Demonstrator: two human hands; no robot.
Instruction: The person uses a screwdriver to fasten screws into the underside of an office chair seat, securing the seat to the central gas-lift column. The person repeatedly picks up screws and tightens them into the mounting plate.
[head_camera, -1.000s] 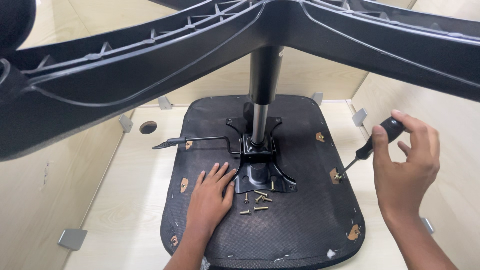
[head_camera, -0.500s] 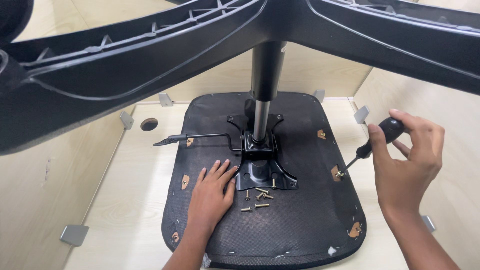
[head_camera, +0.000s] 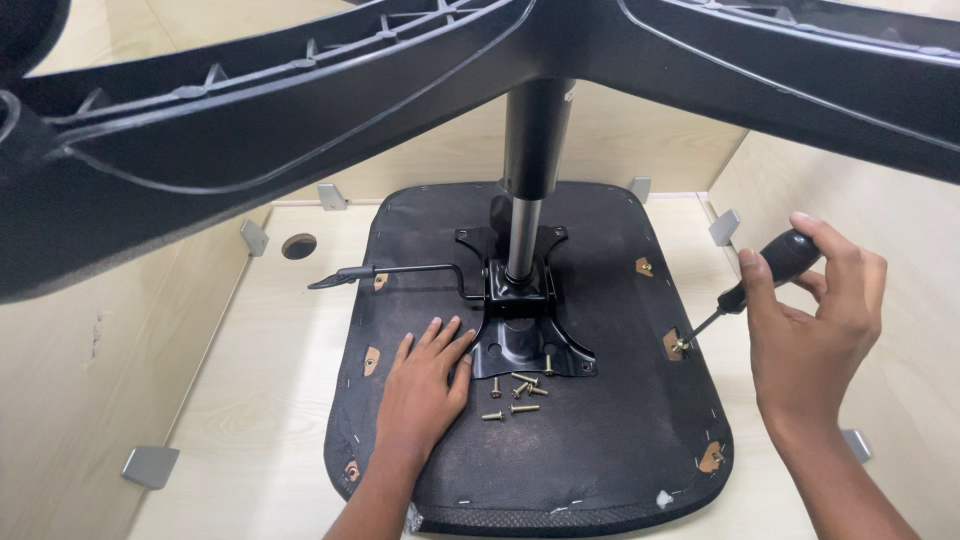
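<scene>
An upturned black chair seat (head_camera: 590, 440) lies on a pale wooden surface, its metal mechanism plate (head_camera: 525, 345) and gas column (head_camera: 527, 190) standing up from the middle. My left hand (head_camera: 425, 385) rests flat on the seat underside, fingers apart, just left of the plate. My right hand (head_camera: 810, 320) grips a black-handled screwdriver (head_camera: 755, 285), whose tip sits at a brown fitting (head_camera: 675, 345) near the seat's right edge. Several loose brass screws (head_camera: 512, 390) lie beside my left hand.
The chair's black star base (head_camera: 300, 120) spreads across the top of the view, close to the camera. A black lever (head_camera: 390, 272) sticks out left from the mechanism. Pale wooden panels with grey brackets (head_camera: 150, 465) wall in both sides; a round hole (head_camera: 299, 245) is at left.
The view has shifted slightly. My right hand with the screwdriver has moved a little; the tip stays at the right-edge fitting. My left hand has stayed flat on the seat.
</scene>
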